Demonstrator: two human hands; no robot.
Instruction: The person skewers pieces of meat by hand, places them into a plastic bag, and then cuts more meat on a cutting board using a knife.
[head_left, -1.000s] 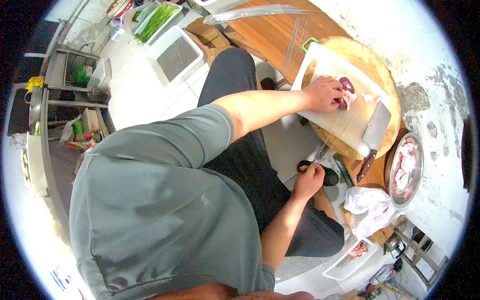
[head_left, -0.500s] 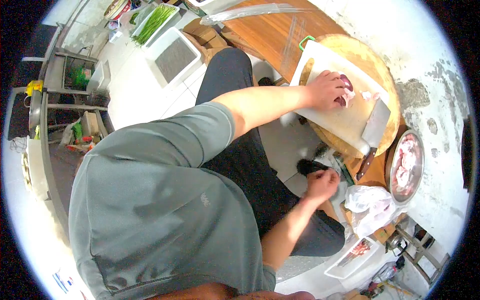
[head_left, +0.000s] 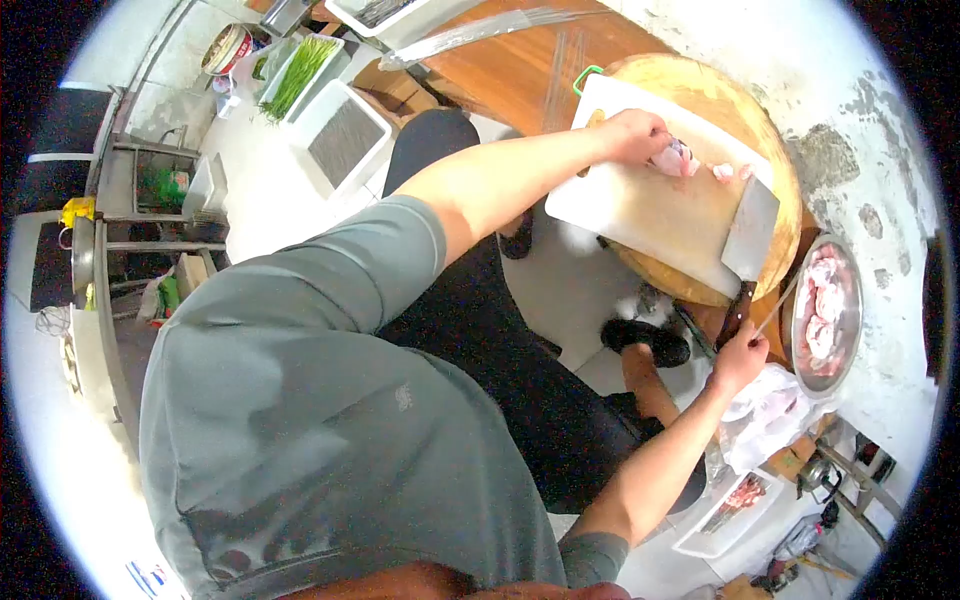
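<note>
My left hand (head_left: 636, 136) is closed on the edge of a pale pink piece of meat (head_left: 678, 160), over a white cutting board (head_left: 640, 210). My right hand (head_left: 740, 362) is closed around a thin skewer (head_left: 778, 302) that slants up toward the bowl's rim. Beside that hand is the dark handle of a cleaver (head_left: 751, 230), whose broad blade lies on the board's right side. Small meat scraps (head_left: 730, 173) sit above the blade. A metal bowl (head_left: 852, 300) holding pink meat stands to the right.
The board rests on a round wooden block (head_left: 690, 75) on a wooden table (head_left: 500, 60) with cling film (head_left: 480, 35). A white plastic bag (head_left: 765, 410) and a tray (head_left: 690, 543) of skewered meat are below. Trays of green stalks (head_left: 300, 75) and thin grey sticks (head_left: 350, 135) stand upper left.
My right hand has moved up and right, and a skewer now shows in it. My left hand has shifted up and left, turning the meat from its dark side to its pale side.
</note>
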